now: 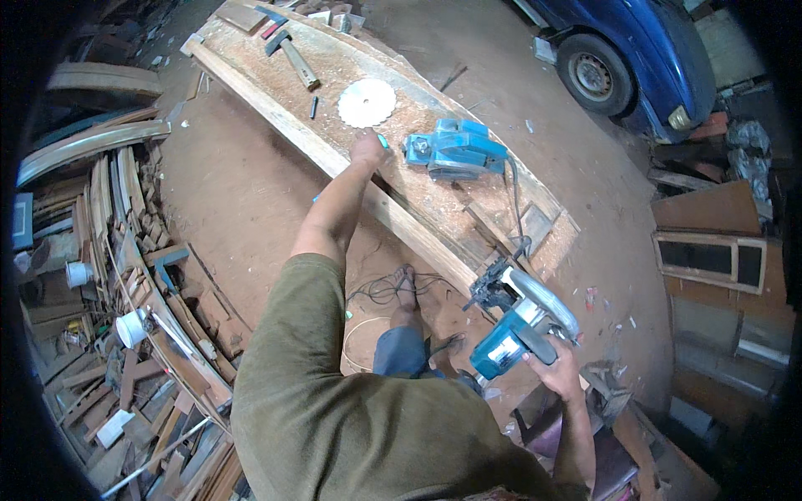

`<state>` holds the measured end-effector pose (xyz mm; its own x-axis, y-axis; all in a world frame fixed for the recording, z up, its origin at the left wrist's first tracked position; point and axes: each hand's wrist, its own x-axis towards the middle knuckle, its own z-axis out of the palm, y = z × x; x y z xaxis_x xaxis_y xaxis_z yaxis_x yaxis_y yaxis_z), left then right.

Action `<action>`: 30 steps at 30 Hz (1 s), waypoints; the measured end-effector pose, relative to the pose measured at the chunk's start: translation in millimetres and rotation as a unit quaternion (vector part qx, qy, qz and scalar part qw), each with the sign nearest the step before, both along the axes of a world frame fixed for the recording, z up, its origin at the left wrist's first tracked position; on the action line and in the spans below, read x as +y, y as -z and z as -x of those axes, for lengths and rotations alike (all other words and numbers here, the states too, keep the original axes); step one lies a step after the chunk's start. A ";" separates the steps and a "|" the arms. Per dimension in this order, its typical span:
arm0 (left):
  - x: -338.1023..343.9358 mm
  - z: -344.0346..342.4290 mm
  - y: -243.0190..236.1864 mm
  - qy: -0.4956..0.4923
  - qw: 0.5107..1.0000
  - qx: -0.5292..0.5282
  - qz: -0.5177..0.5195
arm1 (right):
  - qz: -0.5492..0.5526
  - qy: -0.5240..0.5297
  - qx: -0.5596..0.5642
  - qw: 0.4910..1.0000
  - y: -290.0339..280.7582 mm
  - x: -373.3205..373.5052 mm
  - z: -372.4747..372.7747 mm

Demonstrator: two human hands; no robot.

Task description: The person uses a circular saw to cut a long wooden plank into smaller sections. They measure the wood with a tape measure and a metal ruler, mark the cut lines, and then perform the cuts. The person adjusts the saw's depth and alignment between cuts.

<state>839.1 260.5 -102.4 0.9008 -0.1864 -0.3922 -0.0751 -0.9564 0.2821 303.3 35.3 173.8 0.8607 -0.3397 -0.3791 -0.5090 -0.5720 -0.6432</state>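
My right hand (558, 366) is wrapped round the rear handle of a teal circular saw (511, 334) with a silver guard. The saw is at the near right end of a long timber beam (326, 154); whether it bears on the wood cannot be told. Stretched across the beam, my left hand (368, 149) has its fingers drawn together over the bench. A small green thing (383, 141) shows at these fingers, its kind unclear. Just beyond them a round toothed saw blade (367, 103) lies flat, and to their right rests a blue electric planer (458, 150).
A hammer (294, 63) and a small dark stick (314, 107) lie on the sawdust-covered workbench (251, 52). Cables (393, 286) coil on the floor by my foot. Wood offcuts (159, 401) pile up at the left. A blue car (635, 58) stands at the far right.
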 end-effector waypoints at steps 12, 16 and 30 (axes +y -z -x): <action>-11.3 68.2 -101.0 0.031 0.926 -0.196 0.322 | 0.051 -0.045 -0.057 0.996 -9.0 -9.4 23.3; 8.8 184.2 -192.3 -0.046 0.868 -0.191 0.456 | 0.101 -0.017 -0.124 0.987 -30.3 -4.2 59.0; -61.7 684.3 -259.8 -0.024 0.744 0.296 0.598 | -0.378 0.107 -0.174 0.903 -12.7 16.7 251.3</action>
